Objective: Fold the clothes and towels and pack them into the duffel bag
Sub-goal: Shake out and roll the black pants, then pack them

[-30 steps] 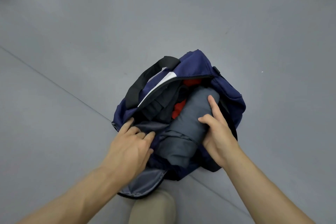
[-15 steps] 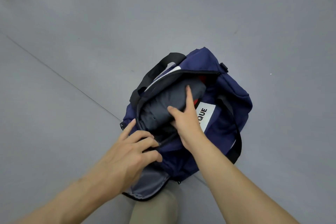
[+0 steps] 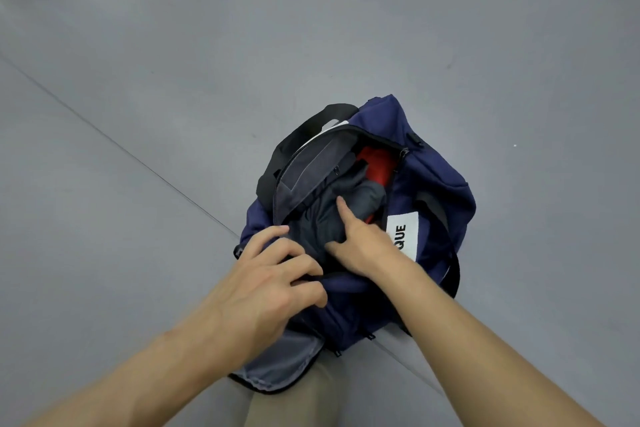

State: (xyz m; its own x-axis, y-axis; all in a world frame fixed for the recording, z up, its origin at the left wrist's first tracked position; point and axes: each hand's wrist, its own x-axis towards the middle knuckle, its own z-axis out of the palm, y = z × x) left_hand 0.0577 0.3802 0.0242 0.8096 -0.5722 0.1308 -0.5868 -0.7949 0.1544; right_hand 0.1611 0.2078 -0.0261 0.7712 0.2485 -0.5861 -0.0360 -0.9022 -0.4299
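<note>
Duffel bag (image 3: 440, 184) on the floor: soft-sided, mouth likely to sag. Grey folded bundle (image 3: 322, 218) inside it, over red cloth (image 3: 377, 163); looks light and squashy, so push it flat-handed. Your left hand (image 3: 266, 288) curls round the near zip edge; your right hand (image 3: 363, 246) presses the bundle, index finger straight.

The label (image 3: 403, 234) on the bag (image 3: 436, 184) shows only "QUE"; the right hand (image 3: 363, 246) covers the rest; that hand's outer fingers sink out of sight into the bag; the red cloth (image 3: 379, 165) lies mostly buried under the grey cloth (image 3: 325, 218); both forearms and the trouser leg (image 3: 294, 406) run off the bottom edge.
</note>
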